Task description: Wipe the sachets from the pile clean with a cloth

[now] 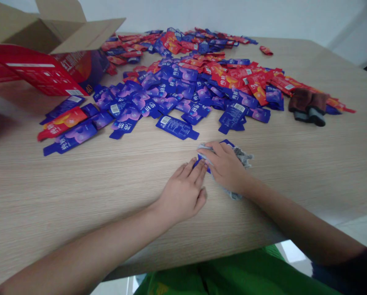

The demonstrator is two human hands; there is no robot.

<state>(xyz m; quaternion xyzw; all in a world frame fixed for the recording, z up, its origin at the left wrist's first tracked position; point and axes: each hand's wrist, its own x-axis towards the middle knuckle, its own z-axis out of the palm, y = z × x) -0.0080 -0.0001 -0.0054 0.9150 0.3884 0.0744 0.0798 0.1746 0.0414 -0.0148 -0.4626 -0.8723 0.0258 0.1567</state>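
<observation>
A blue-purple sachet (pixel 226 143) lies flat on the wooden table (pixel 115 196), mostly hidden beneath my hands. My left hand (pixel 183 190) rests with its fingers stretched out, the fingertips on the sachet's near-left end. Bunched under my right hand (pixel 226 167) is a grey cloth (pixel 244 157), gripped with the fingers curled round it and pressed onto the sachet. Folds of the cloth stick out beyond the knuckles and below the palm. Just past my hands, another blue sachet (pixel 177 127) lies barcode side up.
Behind, a wide heap of blue sachets (pixel 171 88) and red sachets (pixel 241 73) spreads over the table. An open red-and-purple cardboard box (pixel 48 69) stands at the left. Dark brown and grey gloves or cloths (pixel 308 106) lie at the heap's right end.
</observation>
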